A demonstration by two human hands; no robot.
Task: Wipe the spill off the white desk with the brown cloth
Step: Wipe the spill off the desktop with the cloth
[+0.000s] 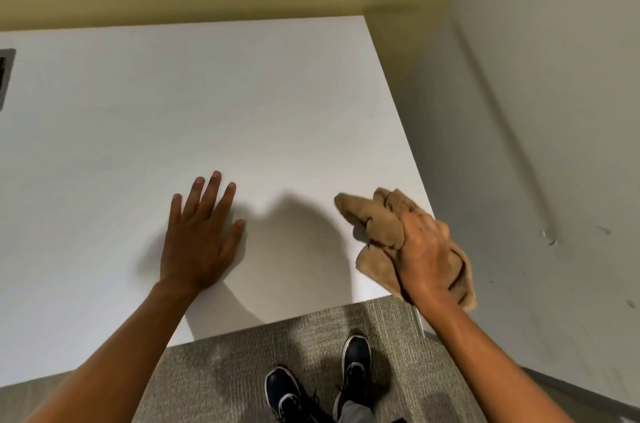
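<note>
Brown cloth [379, 225] bunched (thick folds), gripped by right hand [427, 258]; left hand [201, 242] flat, fingers spread, on white desk [207, 103].

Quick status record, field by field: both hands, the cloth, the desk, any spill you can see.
left hand: flat on the white desk, fingers spread
right hand: grips the brown cloth, near the desk's right front corner
brown cloth: bunched, partly past the desk edge
spill: none visible
floor: grey carpet, dark shoes
</note>
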